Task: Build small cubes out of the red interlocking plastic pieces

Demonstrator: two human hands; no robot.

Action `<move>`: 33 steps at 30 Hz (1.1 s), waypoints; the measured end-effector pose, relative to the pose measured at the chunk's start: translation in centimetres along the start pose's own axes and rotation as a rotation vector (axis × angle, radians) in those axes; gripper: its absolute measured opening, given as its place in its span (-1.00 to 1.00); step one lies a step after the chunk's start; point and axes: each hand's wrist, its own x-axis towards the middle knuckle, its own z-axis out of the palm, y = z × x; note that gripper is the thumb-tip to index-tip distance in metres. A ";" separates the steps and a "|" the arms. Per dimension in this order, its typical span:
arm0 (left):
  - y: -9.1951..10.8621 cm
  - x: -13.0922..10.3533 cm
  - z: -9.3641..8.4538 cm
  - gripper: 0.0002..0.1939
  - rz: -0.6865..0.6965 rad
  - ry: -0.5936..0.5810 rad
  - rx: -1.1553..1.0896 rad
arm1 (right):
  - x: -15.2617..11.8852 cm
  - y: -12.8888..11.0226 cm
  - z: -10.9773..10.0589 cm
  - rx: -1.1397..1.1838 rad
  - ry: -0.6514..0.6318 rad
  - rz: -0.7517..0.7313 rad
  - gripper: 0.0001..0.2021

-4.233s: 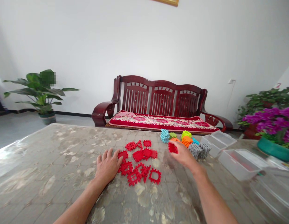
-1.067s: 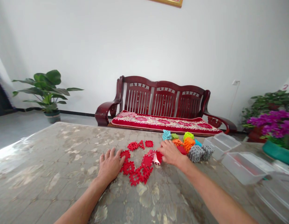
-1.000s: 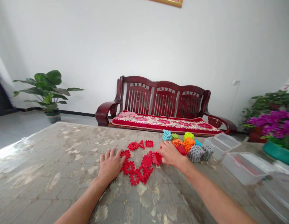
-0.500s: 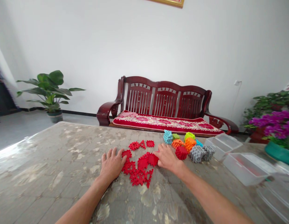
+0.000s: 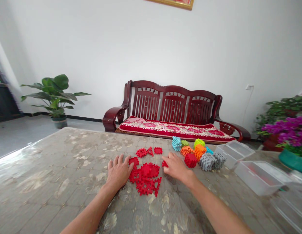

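Several flat red notched pieces (image 5: 144, 186) lie in a loose pile on the patterned table (image 5: 68, 182), some square, some triangular. Three more red pieces (image 5: 158, 150) sit just beyond the pile. My left hand (image 5: 119, 170) rests with fingers spread at the pile's left edge, its thumb by a red piece (image 5: 134, 161). On the pile's right, my right hand (image 5: 174, 166) is low over the table, its fingertips on a small red piece (image 5: 165, 164) that they partly cover. A stack of red pieces (image 5: 190, 160) stands right of that hand.
Stacks of blue (image 5: 176, 143), orange (image 5: 199, 151) and grey pieces (image 5: 207, 161) stand at the back right. Clear plastic boxes (image 5: 260, 177) and a flower pot (image 5: 293, 161) are further right. A wooden bench (image 5: 174, 107) is behind the table.
A red piece under my right hand's fingers has come apart from the pile, and the pieces at the pile's centre have shifted. My left hand has stayed nearly still.
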 end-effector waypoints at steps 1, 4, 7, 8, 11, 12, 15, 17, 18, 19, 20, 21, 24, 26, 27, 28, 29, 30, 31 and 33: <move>0.0 0.0 0.0 -0.49 0.002 0.002 -0.002 | 0.0 1.0 -0.3 0.043 0.007 -0.004 -0.61; 0.0 0.0 0.0 -0.49 0.006 0.009 -0.002 | 0.2 4.5 -1.3 0.128 0.003 0.018 -0.53; 0.1 0.1 0.0 -0.49 0.005 0.002 0.001 | 0.3 7.2 -1.8 0.128 -0.031 -0.033 -0.45; 0.1 0.1 0.0 -0.49 0.003 -0.002 0.002 | 0.4 7.7 -1.8 0.112 -0.043 -0.059 -0.43; 0.0 0.1 0.1 -0.48 -0.002 -0.005 0.002 | 0.2 8.2 -1.3 0.044 -0.082 -0.099 -0.41; 0.0 0.2 0.2 -0.48 -0.004 -0.003 0.002 | 0.1 8.1 -1.1 0.028 -0.096 -0.096 -0.40; -0.1 0.2 0.3 -0.48 -0.002 -0.001 0.001 | -0.1 7.6 -0.6 0.011 -0.132 -0.073 -0.35; -0.1 0.1 0.3 -0.48 0.001 0.001 0.000 | 0.0 7.4 -0.5 -0.004 -0.139 -0.058 -0.30; -0.1 0.1 0.3 -0.48 0.004 0.003 0.000 | 0.0 7.3 -0.5 -0.014 -0.140 -0.054 -0.29; -0.1 0.1 0.2 -0.48 0.006 0.005 0.000 | 0.1 7.2 -0.5 -0.026 -0.141 -0.052 -0.29; -0.1 0.1 0.1 -0.48 0.007 0.007 -0.001 | 0.2 7.2 -0.5 -0.035 -0.145 -0.050 -0.30; -0.1 0.1 0.1 -0.48 0.007 0.008 -0.001 | 0.3 7.1 -0.5 -0.041 -0.150 -0.051 -0.32; -0.1 0.1 0.0 -0.49 0.006 0.002 -0.006 | 0.6 6.7 -0.2 -0.039 -0.159 -0.060 -0.33; -0.1 0.1 -0.1 -0.49 0.004 -0.002 -0.012 | 0.8 6.3 0.1 -0.031 -0.153 -0.074 -0.32; -0.1 0.0 0.0 -0.49 0.002 -0.002 -0.013 | 0.8 6.0 0.2 -0.028 -0.149 -0.081 -0.31; -0.1 0.0 0.0 -0.49 -0.001 -0.003 -0.013 | 0.8 5.8 0.3 -0.023 -0.142 -0.087 -0.30; -0.1 0.0 -0.1 -0.49 -0.003 -0.003 -0.010 | 0.8 5.6 0.4 -0.017 -0.137 -0.092 -0.29; 0.0 0.0 -0.1 -0.49 -0.006 -0.005 -0.007 | 0.8 5.5 0.4 -0.012 -0.134 -0.094 -0.29; 0.0 0.0 -0.1 -0.49 -0.007 -0.006 -0.003 | 0.8 5.5 0.4 -0.007 -0.134 -0.093 -0.29; 0.0 0.0 -0.1 -0.49 -0.007 -0.006 0.001 | 0.9 5.6 0.2 0.008 -0.139 -0.085 -0.28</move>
